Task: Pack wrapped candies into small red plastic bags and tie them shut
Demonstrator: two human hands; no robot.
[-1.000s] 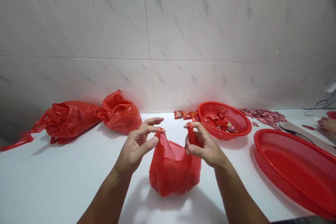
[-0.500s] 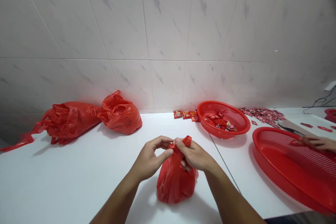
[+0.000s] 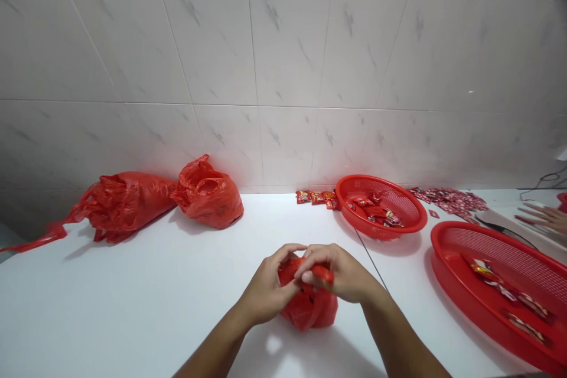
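Observation:
A small filled red plastic bag (image 3: 315, 313) stands on the white table in front of me. My left hand (image 3: 274, 286) curls round the upper left of the bag, its thumb and fingertips closed on the plastic. With thumb and fingers, my right hand (image 3: 341, 271) pinches the bag's gathered top, and a fold of red plastic sticks out under the fingers. The two hands meet over the bag's neck, so the exact grip there is partly hidden. What is inside the bag cannot be seen.
Two bulging red bags, one lying (image 3: 137, 201) and one upright (image 3: 210, 198), are by the tiled wall. Small packets (image 3: 316, 197) lie beside a round red basket (image 3: 381, 230). At right is a larger red basket (image 3: 482, 301) with several packets; a co-worker's hand (image 3: 547, 217) is beyond it.
My right hand has turned over the bag's top, folding it down, and my left has closed in. Several packets now lie in the large basket; the co-worker's hand has moved back from it.

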